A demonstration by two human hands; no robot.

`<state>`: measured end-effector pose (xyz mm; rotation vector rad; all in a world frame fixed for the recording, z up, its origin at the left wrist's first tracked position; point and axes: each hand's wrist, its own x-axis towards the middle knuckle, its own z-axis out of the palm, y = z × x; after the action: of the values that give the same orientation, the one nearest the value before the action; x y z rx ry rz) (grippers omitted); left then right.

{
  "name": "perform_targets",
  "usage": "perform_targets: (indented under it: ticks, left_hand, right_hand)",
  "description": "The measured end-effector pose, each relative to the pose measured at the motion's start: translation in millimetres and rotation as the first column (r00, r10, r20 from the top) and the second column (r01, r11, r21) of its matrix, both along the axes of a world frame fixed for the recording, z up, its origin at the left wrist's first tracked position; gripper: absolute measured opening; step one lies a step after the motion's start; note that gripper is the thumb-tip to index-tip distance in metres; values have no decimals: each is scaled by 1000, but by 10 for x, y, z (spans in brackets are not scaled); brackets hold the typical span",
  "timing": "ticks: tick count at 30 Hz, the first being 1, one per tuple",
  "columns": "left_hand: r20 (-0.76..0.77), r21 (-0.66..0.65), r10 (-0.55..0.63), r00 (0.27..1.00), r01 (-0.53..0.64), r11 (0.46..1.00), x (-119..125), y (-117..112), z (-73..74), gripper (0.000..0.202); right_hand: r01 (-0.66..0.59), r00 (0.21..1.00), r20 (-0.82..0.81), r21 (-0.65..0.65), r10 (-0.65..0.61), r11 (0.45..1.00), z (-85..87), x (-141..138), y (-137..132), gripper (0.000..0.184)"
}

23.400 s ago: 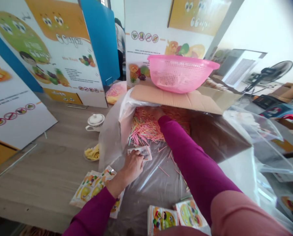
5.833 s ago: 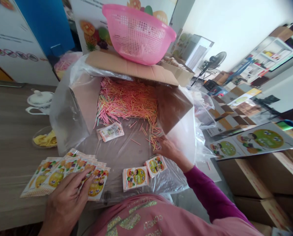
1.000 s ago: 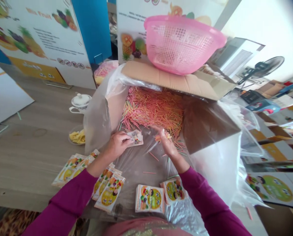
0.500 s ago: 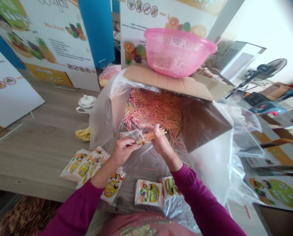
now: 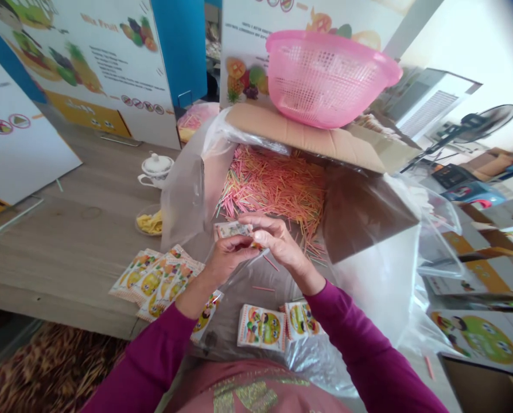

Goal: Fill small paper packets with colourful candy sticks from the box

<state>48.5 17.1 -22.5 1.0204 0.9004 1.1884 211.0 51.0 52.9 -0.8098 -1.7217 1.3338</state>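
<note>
Printed sachet (image 5: 233, 230) pinched in my left hand (image 5: 228, 258), right hand (image 5: 282, 244) closed on its edge; a slack pinch could drop it.

The printed sachet (image 5: 233, 230), a small flat packet with a white, multicoloured face, is held roughly level along its near edge by the left hand (image 5: 228, 258). The right hand (image 5: 282, 244) curves over just beside it, its fingertips (image 5: 256, 236) meeting the left hand's fingers at the sachet's right end. Thin pink, yellow and green sticks (image 5: 274, 189) lie in a loose heap just beyond both hands. Further printed sachets (image 5: 155, 281) lie overlapping to the left.
</note>
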Motion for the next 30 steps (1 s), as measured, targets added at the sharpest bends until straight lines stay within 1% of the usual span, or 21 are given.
perform_targets:
  ticks: [2,4,5,7,8,9,10,11,12,13,14,15,16,17,18,20,21,23,25,28,30]
  left_hand:
    - [56,-27,-32,998,34,999,48,-14,7,46]
    - [60,-39,-37,998,39,998,74,-43,46,45]
    - [41,-45,-27,999,29,999,68,-72,80,43]
    - [-43,-56,-8,999,6,998,-5,-189,172,35]
    - [-115,-52,-2,993,-4,999,-75,-283,221,30]
    - [-209,-36,6,978,-14,999,-166,-402,262,25]
    - [-321,-4,23,947,-26,1000,-271,-540,286,22]
    - [-451,52,65,890,-47,998,-384,-692,289,26]
    - [-575,132,138,807,-75,988,-494,-846,266,33]
    - [-673,210,199,712,-74,975,-593,-994,220,38]
    - [-744,268,256,617,-76,961,-675,-1126,155,38]
    - [-799,309,294,524,-62,949,-735,-1237,80,35]
    - [-840,340,323,436,-42,939,-774,-1322,2,31]
    - [-867,365,349,356,-22,931,-795,-1381,-71,27]
    - [-883,388,373,284,-3,922,-802,-1416,-135,27]
    - [-886,439,430,176,14,898,-801,-1435,-221,36]
    - [-877,466,459,144,16,885,-805,-1430,-245,41]
    - [-850,518,514,114,14,855,-832,-1417,-264,48]
    - [-823,560,555,118,16,828,-878,-1405,-252,49]
    - [-799,591,578,164,39,806,-900,-1316,-163,40]
    - [-814,567,538,218,102,817,-836,-1129,-54,32]
  right_hand:
    - [53,998,-40,-65,-55,997,6,-56,-19,55]
    - [90,991,-85,-106,-99,990,-1,-75,-38,53]
    - [124,985,-110,-103,-135,987,-5,-56,-49,51]
    - [244,960,-131,-57,-249,968,-13,56,-85,41]
    - [302,948,-102,-20,-303,953,-21,146,-121,35]
    - [333,943,-34,29,-332,943,-37,247,-175,29]
    - [318,943,80,87,-324,944,-65,350,-250,23]
    - [254,929,239,142,-282,957,-107,442,-344,18]
    - [142,881,423,192,-213,971,-166,513,-451,15]
    - [7,782,608,217,-141,976,-238,554,-565,14]
    - [-121,640,763,217,-91,969,-318,563,-673,17]
    - [-235,494,868,190,-51,953,-399,542,-766,22]
    - [-316,370,929,157,-31,936,-474,499,-833,28]
    - [-370,275,961,126,-21,920,-536,443,-870,32]
    - [-402,214,977,104,-16,910,-579,384,-875,35]
    - [-419,156,987,90,-26,904,-599,293,-800,36]
    - [-408,141,989,93,-38,908,-579,270,-735,37]
    - [-356,123,990,111,-72,928,-499,275,-598,39]
    - [-274,106,989,127,-102,953,-420,319,-496,41]
    - [-174,72,992,117,-106,978,-403,369,-433,41]
    - [-155,51,993,111,-104,982,-459,367,-413,42]
